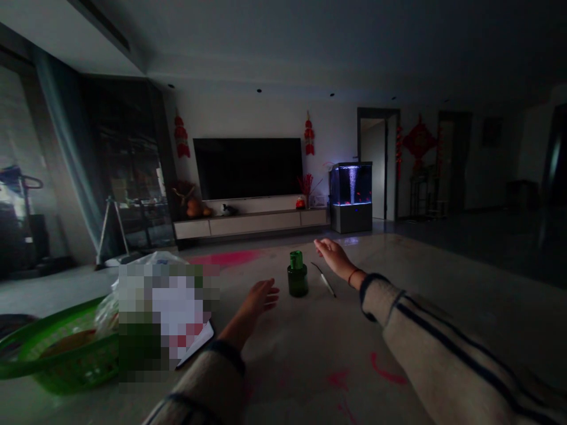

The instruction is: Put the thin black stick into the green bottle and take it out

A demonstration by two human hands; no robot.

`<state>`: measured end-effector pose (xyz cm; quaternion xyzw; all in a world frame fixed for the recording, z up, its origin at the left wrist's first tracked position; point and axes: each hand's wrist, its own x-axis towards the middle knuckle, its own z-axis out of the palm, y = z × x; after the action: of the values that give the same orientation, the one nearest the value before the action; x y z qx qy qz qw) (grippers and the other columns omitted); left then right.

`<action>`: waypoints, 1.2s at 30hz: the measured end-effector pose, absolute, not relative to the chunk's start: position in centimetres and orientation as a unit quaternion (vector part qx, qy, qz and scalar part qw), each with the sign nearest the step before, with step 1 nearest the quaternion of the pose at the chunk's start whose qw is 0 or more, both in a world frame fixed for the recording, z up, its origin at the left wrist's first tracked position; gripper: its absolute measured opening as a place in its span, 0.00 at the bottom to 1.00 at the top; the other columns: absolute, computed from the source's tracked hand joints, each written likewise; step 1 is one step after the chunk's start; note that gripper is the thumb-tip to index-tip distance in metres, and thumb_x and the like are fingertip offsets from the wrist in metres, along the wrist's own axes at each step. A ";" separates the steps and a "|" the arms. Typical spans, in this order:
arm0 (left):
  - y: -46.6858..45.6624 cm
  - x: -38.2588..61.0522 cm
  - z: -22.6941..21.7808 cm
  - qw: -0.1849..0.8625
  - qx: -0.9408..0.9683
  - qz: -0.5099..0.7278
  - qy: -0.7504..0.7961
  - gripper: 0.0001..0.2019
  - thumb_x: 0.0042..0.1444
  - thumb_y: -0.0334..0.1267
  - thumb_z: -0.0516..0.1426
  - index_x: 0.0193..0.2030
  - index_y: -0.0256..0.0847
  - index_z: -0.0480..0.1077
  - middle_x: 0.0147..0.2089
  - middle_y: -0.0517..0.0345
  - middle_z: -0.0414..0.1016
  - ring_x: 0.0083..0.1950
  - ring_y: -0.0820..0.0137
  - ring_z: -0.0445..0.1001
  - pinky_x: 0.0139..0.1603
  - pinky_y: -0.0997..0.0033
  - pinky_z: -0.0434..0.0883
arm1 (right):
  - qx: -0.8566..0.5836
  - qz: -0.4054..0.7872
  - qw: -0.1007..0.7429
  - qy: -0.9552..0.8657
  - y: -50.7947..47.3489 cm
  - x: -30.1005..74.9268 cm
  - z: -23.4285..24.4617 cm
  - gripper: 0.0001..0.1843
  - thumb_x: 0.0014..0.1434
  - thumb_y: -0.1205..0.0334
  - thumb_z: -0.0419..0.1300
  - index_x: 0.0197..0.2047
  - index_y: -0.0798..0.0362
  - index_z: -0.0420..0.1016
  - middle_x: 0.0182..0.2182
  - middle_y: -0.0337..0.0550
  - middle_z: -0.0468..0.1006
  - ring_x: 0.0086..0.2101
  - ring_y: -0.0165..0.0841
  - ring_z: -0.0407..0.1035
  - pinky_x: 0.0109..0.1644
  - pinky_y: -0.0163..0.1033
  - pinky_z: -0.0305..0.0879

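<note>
A dark green glass bottle [297, 280] with a wide neck stands upright on the pale tabletop [310, 336], between my two hands. My left hand [260, 300] is just left of the bottle, fingers stretched towards it but apart from it. Beyond the bottle to the right, my right hand [333, 258] is raised with its fingers loosely bent, and nothing shows in them. Below that hand lies a slender tool [326, 283] with a pale handle and a thin dark curved tip, perhaps a brush. Neither hand touches the bottle or the tool.
At left sits a green plastic basket [75, 369] with a clear plastic bag [110, 304] against it. A blurred-out patch hides part of a flat white item [197, 342]. Pink smears [385, 370] mark the tabletop. Behind are a TV cabinet [254, 223] and a lit aquarium [352, 186].
</note>
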<state>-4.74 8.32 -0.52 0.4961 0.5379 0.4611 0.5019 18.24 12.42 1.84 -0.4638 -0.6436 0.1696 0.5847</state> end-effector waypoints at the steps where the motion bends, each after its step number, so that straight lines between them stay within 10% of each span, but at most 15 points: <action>1: 8.3 -4.8 -0.4 0.495 0.497 0.469 0.536 0.11 0.54 0.43 0.51 0.37 0.38 0.64 0.38 0.50 0.73 0.28 0.76 0.71 0.30 0.75 0.68 | -0.458 0.178 0.581 -0.649 13.0 17.9 2.1 0.22 0.51 0.42 0.49 0.28 0.54 0.64 0.26 0.39 0.71 0.30 0.29 0.66 0.37 0.35 0.62; 11: 7.1 -5.1 0.2 0.454 0.494 0.510 0.538 0.14 0.52 0.44 0.52 0.42 0.37 0.66 0.42 0.48 0.73 0.31 0.75 0.73 0.31 0.77 0.69 | -0.448 0.323 0.527 -0.645 13.5 13.7 -0.8 0.44 0.40 0.50 0.64 0.56 0.53 0.50 0.46 0.52 0.66 0.42 0.34 0.67 0.46 0.40 0.63; 36: 6.0 -4.9 0.1 0.476 0.512 0.469 0.540 0.11 0.50 0.41 0.54 0.36 0.37 0.69 0.39 0.50 0.74 0.32 0.72 0.72 0.32 0.74 0.68 | -0.466 0.235 0.492 -0.696 9.7 13.8 -3.0 0.30 0.34 0.53 0.68 0.41 0.53 0.63 0.38 0.43 0.72 0.40 0.34 0.67 0.45 0.40 0.62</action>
<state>-4.94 5.97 0.13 0.5123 0.5400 0.4687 0.4757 13.84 9.70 -3.04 -0.4665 -0.6962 0.2354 0.4922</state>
